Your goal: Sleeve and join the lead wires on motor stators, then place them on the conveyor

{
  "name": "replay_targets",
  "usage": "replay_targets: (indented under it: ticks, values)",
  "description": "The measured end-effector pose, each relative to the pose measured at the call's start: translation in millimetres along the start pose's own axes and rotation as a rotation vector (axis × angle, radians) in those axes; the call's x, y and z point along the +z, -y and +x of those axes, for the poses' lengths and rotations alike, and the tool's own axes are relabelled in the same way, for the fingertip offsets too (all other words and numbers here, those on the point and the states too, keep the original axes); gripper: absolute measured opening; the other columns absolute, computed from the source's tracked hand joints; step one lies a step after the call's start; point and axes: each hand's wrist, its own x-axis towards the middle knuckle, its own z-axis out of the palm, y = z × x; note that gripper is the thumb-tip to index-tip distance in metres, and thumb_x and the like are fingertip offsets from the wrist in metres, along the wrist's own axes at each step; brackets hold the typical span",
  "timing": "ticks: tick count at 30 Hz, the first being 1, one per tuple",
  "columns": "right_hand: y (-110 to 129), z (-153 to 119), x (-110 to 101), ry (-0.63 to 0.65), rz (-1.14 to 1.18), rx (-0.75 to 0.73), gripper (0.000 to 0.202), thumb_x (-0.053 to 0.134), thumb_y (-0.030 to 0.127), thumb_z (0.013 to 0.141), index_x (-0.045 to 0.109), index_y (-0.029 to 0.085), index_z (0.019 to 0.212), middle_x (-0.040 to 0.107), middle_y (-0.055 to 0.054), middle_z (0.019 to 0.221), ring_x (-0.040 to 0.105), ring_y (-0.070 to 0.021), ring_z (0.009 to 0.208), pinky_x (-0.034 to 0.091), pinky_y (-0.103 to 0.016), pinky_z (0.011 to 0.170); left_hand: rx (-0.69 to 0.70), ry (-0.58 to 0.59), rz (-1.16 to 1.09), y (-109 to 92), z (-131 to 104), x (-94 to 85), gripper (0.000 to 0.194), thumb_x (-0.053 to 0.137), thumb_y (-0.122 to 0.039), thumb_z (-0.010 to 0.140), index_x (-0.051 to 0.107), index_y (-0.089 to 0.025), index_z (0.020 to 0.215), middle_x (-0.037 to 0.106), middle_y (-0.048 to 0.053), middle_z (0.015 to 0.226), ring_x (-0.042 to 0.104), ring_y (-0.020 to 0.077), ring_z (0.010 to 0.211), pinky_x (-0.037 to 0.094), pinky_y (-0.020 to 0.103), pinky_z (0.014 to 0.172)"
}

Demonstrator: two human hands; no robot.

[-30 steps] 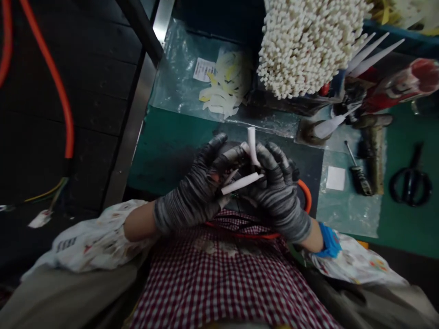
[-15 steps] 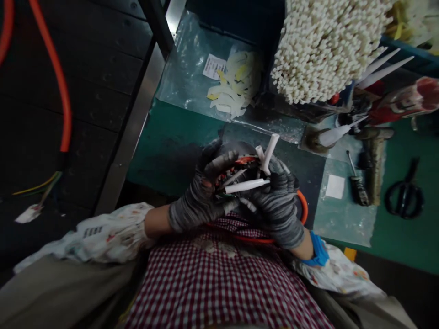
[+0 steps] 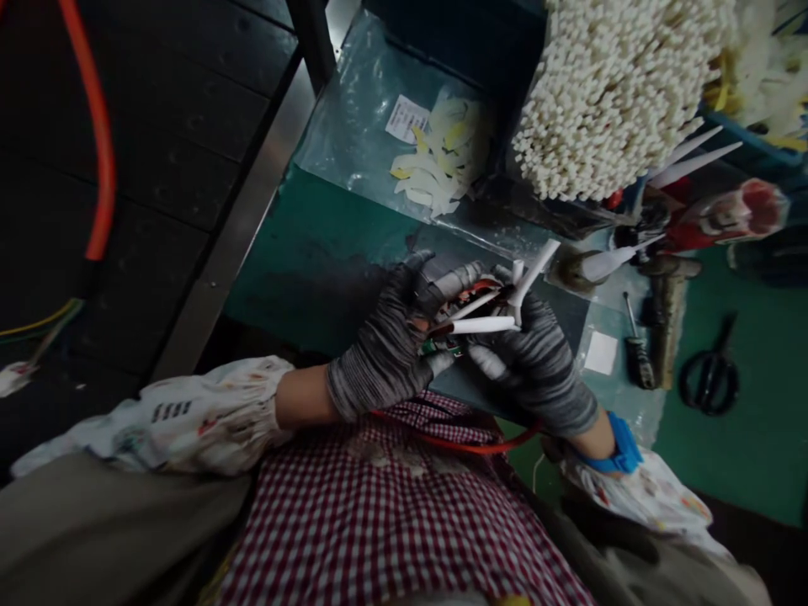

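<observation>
Between my gloved hands is a round stator-like part with reddish windings (image 3: 475, 295), held above a dark mat on the bench. White sleeves (image 3: 485, 325) stick out of it; a longer one (image 3: 536, 268) points up and right. My left hand (image 3: 382, 349), in a grey striped glove, is closed around the part's left side. On the right side, my right hand (image 3: 546, 366) has its fingers curled against the part and the sleeve ends, some fingertips hidden behind. Below, an orange cable (image 3: 483, 448) loops across the checked apron.
A clear bag with pale strips (image 3: 435, 164) lies behind the hands, beside a bin of thin white tubes (image 3: 619, 93). At right are a nozzle bottle (image 3: 599, 263), a hammer (image 3: 666, 316), a screwdriver (image 3: 639, 349) and scissors (image 3: 710, 370). Another orange cable (image 3: 94, 143) hangs at left.
Both hands and the part have shifted right in the view. The white sleeves now lean further right. The orange loop near my right wrist has dropped lower, and the camera has turned slightly.
</observation>
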Motion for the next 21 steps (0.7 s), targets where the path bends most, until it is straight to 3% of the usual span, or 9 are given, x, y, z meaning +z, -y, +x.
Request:
replay_targets:
  ticks: [5, 10, 13, 17, 21]
  values:
    - [-3.3, -5.9, 8.7, -0.024, -0.08, -0.051, 0.031, 0.073, 0.036, 0.106, 0.076, 0.034, 0.136, 0.068, -0.012, 0.151, 0.065, -0.0396, 0.141, 0.062, -0.066, 0.114, 0.024, -0.007, -0.039, -4.0, -2.1, -1.8, 0.087, 0.07, -0.024, 0.099, 0.03, -0.037, 0.175, 0.04, 0.008, 0.181, 0.038, 0.0421, 0.169, 0.04, 0.068, 0.14]
    - [6.6, -10.6, 15.8, -0.088, -0.138, 0.075, 0.046, 0.069, 0.037, 0.108, 0.065, 0.034, 0.154, 0.067, -0.015, 0.153, 0.067, -0.0411, 0.14, 0.065, -0.066, 0.11, 0.032, -0.022, -0.058, -3.8, -0.8, 0.5, 0.093, 0.07, -0.025, 0.099, 0.023, -0.044, 0.177, 0.047, 0.005, 0.175, 0.04, 0.0389, 0.168, 0.041, 0.066, 0.141]
    - [7.3, 6.0, 8.8, -0.028, -0.113, 0.103, 0.049, 0.07, 0.044, 0.108, 0.067, 0.029, 0.155, 0.067, -0.017, 0.154, 0.072, -0.0405, 0.133, 0.068, -0.06, 0.106, 0.035, -0.024, -0.057, 2.5, -2.2, -3.4, 0.086, 0.072, -0.03, 0.1, 0.029, -0.041, 0.174, 0.051, 0.006, 0.171, 0.041, 0.0381, 0.167, 0.043, 0.065, 0.139]
    - [-1.6, 39.3, 6.0, 0.136, 0.017, 0.017, 0.04, 0.078, 0.044, 0.104, 0.077, 0.03, 0.141, 0.069, -0.011, 0.151, 0.071, -0.0357, 0.133, 0.062, -0.059, 0.116, 0.033, 0.012, -0.086, 23.1, 7.5, -30.1, 0.079, 0.082, -0.03, 0.097, 0.044, -0.03, 0.166, 0.057, 0.012, 0.163, 0.051, 0.037, 0.158, 0.048, 0.061, 0.135]
    - [-13.2, 58.7, 31.9, 0.127, 0.099, -0.042, 0.023, 0.077, 0.032, 0.104, 0.084, 0.032, 0.125, 0.068, -0.009, 0.148, 0.069, -0.031, 0.129, 0.062, -0.055, 0.114, 0.008, 0.276, -0.186, 55.0, 36.0, -68.6, 0.086, 0.084, -0.035, 0.096, 0.042, -0.026, 0.17, 0.06, 0.013, 0.164, 0.063, 0.036, 0.148, 0.056, 0.058, 0.128]
